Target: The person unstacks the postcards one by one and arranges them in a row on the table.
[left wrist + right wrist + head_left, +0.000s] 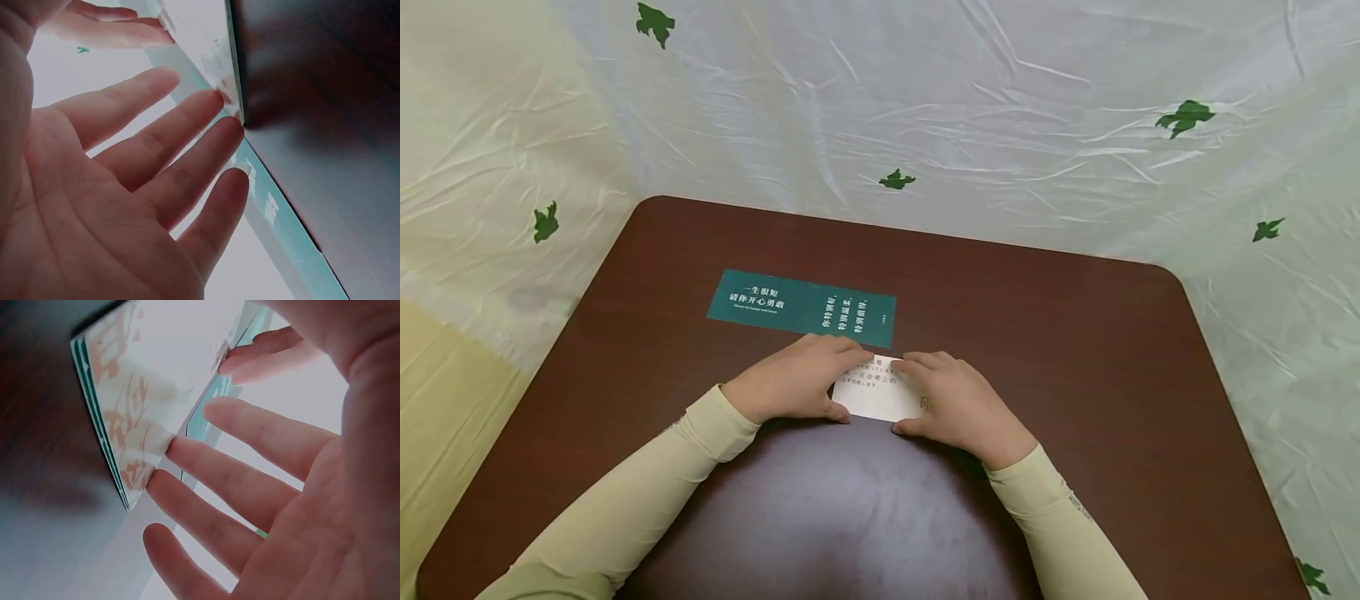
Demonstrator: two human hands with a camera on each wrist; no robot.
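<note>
head: my left hand (pixel 801 377) and right hand (pixel 958 406) pinch the white card (pixel 878 402); i should square it evenly.

Card stack (pixel 878 407): was white-faced, printed with small dark characters and, in the right wrist view, larger tan ones; its edges (pixel 101 425) were striped dark green and white.
Long card (pixel 807 310): was teal, lettered in white.
Table (pixel 1075 358): was reddish brown.
Sleeves (pixel 628 504): were pale yellow-green.
Cloth walls (pixel 1000 179): were whitish, patterned with scattered green patches (pixel 1185 118), turning yellow at lower left.
</note>
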